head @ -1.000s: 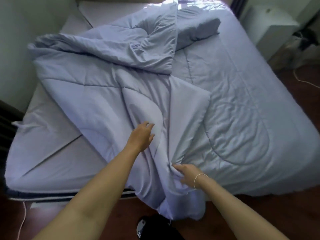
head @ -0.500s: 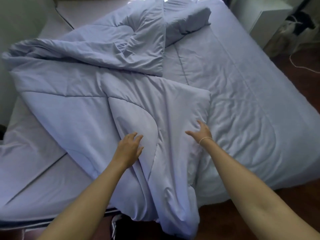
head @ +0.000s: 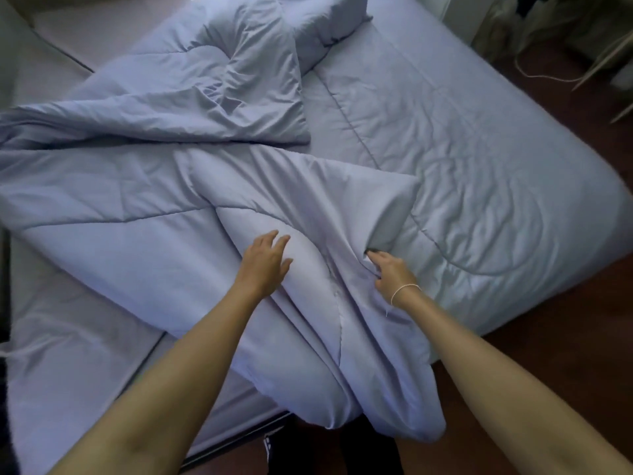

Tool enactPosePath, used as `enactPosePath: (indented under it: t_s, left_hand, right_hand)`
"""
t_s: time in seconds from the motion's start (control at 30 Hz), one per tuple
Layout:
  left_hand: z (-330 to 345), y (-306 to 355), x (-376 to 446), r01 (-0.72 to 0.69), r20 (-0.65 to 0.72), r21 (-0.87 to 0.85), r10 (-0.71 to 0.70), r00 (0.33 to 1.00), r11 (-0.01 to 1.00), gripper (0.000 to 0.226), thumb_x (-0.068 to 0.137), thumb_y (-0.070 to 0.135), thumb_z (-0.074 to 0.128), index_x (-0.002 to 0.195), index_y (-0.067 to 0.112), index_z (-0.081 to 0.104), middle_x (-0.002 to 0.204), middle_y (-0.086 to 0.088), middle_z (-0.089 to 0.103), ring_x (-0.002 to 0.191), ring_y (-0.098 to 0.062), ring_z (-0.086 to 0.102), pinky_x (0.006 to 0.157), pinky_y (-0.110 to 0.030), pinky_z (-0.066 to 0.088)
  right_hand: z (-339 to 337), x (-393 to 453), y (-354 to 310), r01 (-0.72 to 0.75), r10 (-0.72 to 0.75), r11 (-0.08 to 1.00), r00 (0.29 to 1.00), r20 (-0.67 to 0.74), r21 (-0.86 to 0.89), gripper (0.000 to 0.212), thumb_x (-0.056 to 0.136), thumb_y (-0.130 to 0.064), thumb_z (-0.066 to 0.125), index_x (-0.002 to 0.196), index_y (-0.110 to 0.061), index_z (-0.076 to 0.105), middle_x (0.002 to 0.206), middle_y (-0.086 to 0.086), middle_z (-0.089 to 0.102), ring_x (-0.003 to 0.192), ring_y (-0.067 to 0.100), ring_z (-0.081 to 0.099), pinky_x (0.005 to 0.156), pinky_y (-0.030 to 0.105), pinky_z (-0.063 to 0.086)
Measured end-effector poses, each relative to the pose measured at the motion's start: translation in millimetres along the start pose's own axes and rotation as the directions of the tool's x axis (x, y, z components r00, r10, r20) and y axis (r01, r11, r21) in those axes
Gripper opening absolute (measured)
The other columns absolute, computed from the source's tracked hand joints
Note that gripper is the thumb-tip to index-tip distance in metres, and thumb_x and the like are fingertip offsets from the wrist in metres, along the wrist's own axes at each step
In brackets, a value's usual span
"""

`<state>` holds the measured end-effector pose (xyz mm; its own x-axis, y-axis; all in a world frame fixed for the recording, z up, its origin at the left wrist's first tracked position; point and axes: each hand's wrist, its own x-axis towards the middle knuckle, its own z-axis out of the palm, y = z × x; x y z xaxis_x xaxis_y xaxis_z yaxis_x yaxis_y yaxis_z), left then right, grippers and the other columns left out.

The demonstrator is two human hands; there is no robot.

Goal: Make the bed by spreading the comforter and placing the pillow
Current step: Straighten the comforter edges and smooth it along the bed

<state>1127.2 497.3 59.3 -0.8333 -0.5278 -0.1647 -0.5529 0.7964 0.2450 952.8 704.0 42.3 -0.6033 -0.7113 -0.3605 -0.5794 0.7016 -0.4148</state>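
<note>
Comforter half spread

Bed point(head: 513, 138) covered at right only; the comforter point(head: 137, 207) lies bunched at left, pillow point(head: 325, 25) unplaced at far end. Left hand point(head: 265, 265) rests open on a fold; right hand point(head: 390, 272) pinches a turned-back corner. Spreading remains

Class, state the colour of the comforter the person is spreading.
The comforter is plain pale lavender-blue, seen best in the head view.

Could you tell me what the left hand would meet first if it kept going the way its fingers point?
Probably just more comforter: the left hand lies open on it, fingers pointing up the bed toward the folded-over flap. That raised fold seems first in line, though depth is unclear.
</note>
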Motion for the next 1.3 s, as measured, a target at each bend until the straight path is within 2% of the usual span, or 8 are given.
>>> enactPosePath:
  t_s: [0.2, 0.5, 0.67, 0.8, 0.93, 1.07, 1.17, 1.3]
  left_hand:
    - [-10.5, -15.8, -0.9, -0.078, 0.043, 0.032, 0.076, 0.996, 0.996, 0.053, 0.096, 0.033, 0.049, 0.143, 0.015, 0.035, 0.151, -0.013, 0.032, 0.139, -0.030, 0.029, 0.108, -0.046, 0.031]
    - [6.5, 4.3, 63.3, -0.215, 0.114, 0.135, 0.200, 0.973, 0.967, 0.060, 0.093, 0.032, 0.053, 0.145, 0.016, 0.028, 0.156, -0.009, 0.023, 0.142, -0.029, 0.023, 0.111, -0.045, 0.025]
    - [27.8, 9.5, 129.3, -0.279, 0.104, 0.196, 0.263, 0.959, 0.940, 0.066, 0.089, 0.036, 0.060, 0.146, 0.020, 0.030, 0.157, -0.008, 0.022, 0.143, -0.030, 0.022, 0.111, -0.047, 0.025]
    - [37.8, -9.0, 184.1, -0.234, 0.074, 0.208, 0.223, 0.972, 0.950, 0.071, 0.087, 0.035, 0.064, 0.147, 0.022, 0.029, 0.158, -0.008, 0.020, 0.144, -0.032, 0.019, 0.114, -0.052, 0.023]
    - [49.4, -24.9, 229.6, -0.182, 0.201, 0.290, 0.126, 0.971, 0.940, 0.113, 0.069, 0.050, 0.077, 0.152, 0.025, 0.003, 0.161, -0.003, -0.004, 0.148, -0.030, -0.004, 0.112, -0.063, 0.009]
    - [87.1, -40.1, 244.5, -0.131, 0.240, 0.326, 0.052, 0.969, 0.936, 0.125, 0.060, 0.067, 0.073, 0.151, 0.024, -0.001, 0.158, -0.006, 0.012, 0.147, -0.030, 0.003, 0.107, -0.071, 0.002]
    - [93.0, -43.7, 237.9, -0.114, 0.200, 0.284, 0.057, 0.978, 0.952, 0.092, 0.063, 0.068, 0.069, 0.134, 0.021, 0.035, 0.136, -0.015, 0.047, 0.130, -0.033, 0.039, 0.107, -0.067, 0.013]
    - [79.4, -47.8, 192.7, -0.038, 0.150, 0.238, 0.002, 0.989, 0.971, 0.057, 0.083, 0.054, 0.059, 0.126, 0.019, 0.045, 0.127, -0.021, 0.058, 0.117, -0.038, 0.054, 0.100, -0.047, 0.037]
  right_hand:
    - [32.6, -71.3, -9.5, 0.025, -0.006, 0.981, 0.995, 0.102, -0.193, 0.059, 0.086, 0.003, 0.043, 0.137, -0.026, 0.047, 0.143, -0.003, 0.045, 0.118, 0.030, 0.049, 0.106, 0.033, 0.032]
    - [33.9, -83.2, 30.4, -0.395, 0.395, 0.918, 0.919, 0.007, 0.023, 0.059, 0.077, -0.040, 0.064, 0.133, -0.028, 0.048, 0.138, 0.001, 0.045, 0.122, 0.031, 0.044, 0.102, 0.046, 0.040]
    - [18.1, -13.1, 38.4, -0.367, 0.367, 0.929, 0.901, -0.232, 0.046, 0.081, 0.075, -0.053, 0.069, 0.144, -0.032, 0.030, 0.155, 0.006, 0.020, 0.141, 0.031, 0.021, 0.107, 0.052, 0.034]
    - [17.1, 58.2, 46.9, -0.358, 0.355, 0.934, 0.928, -0.116, -0.005, 0.106, 0.069, -0.054, 0.074, 0.146, -0.047, 0.003, 0.158, -0.005, -0.017, 0.146, 0.030, -0.011, 0.111, 0.064, 0.016]
    - [27.2, 111.2, 63.6, -0.391, 0.387, 0.917, 0.920, -0.059, -0.076, 0.126, 0.061, -0.048, 0.082, 0.140, -0.056, -0.015, 0.152, -0.006, -0.033, 0.142, 0.036, -0.025, 0.098, 0.079, 0.009]
    - [51.6, 138.7, 83.9, -0.383, 0.384, 0.920, 0.923, -0.003, -0.080, 0.126, 0.058, -0.049, 0.084, 0.139, -0.058, -0.012, 0.155, -0.008, -0.025, 0.144, 0.035, -0.018, 0.095, 0.081, 0.015]
    - [46.2, 140.9, 82.1, -0.381, 0.383, 0.916, 0.924, -0.012, -0.128, 0.124, 0.056, -0.049, 0.085, 0.140, -0.056, -0.006, 0.155, -0.004, 0.002, 0.143, 0.034, 0.005, 0.097, 0.076, 0.023]
    - [36.5, 130.8, 57.8, -0.344, 0.334, 0.929, 0.938, -0.089, -0.136, 0.094, 0.082, -0.023, 0.066, 0.142, -0.053, 0.001, 0.143, 0.004, 0.030, 0.131, 0.036, 0.030, 0.100, 0.061, 0.036]
